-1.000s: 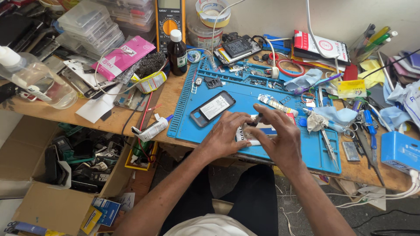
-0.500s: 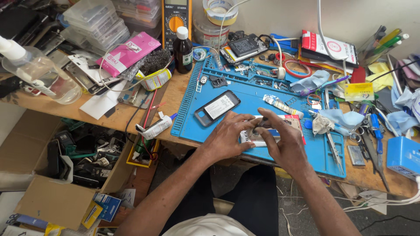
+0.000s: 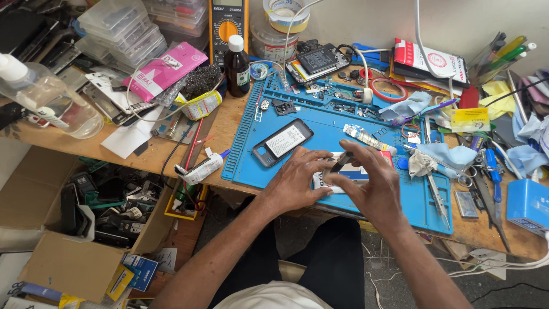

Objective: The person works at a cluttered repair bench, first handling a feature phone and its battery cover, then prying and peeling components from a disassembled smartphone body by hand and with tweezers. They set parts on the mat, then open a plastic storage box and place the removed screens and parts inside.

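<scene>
Head view: a small flat device (image 3: 334, 176), white with some red at its right end, lies on the near part of the blue work mat (image 3: 320, 123), mostly hidden under both hands, so its exact kind cannot be told. The left hand (image 3: 294, 180) lies flat over its left end, fingers (image 3: 311, 166) spread a little and pressing down on it, closed around nothing. The right hand (image 3: 372, 183) arches over its right part; thumb and forefinger are pinched narrow on a thin dark tool (image 3: 341, 162), which slants down so that its lower end meets the top of the device between the two hands.

Just beyond the left hand, a dark phone back shell (image 3: 283, 142) with a white rectangular label lies tilted on the mat, apart from the device. A small tube (image 3: 366, 139) lies just beyond the right hand. To the right, a crumpled blue cloth (image 3: 452, 155) sits at the mat's edge, near scissors (image 3: 477, 180) and tweezers (image 3: 437, 197).

At the mat's far left corner stands a brown bottle (image 3: 237, 64) with a white cap, a yellow multimeter (image 3: 227, 23) behind it. A white glue tube (image 3: 200, 167) lies on the wooden tabletop (image 3: 166, 151) left of the mat. A clear spray bottle (image 3: 43, 97) lies at the far left. Below the tabletop, an open cardboard box (image 3: 86, 263) holds dark parts.
</scene>
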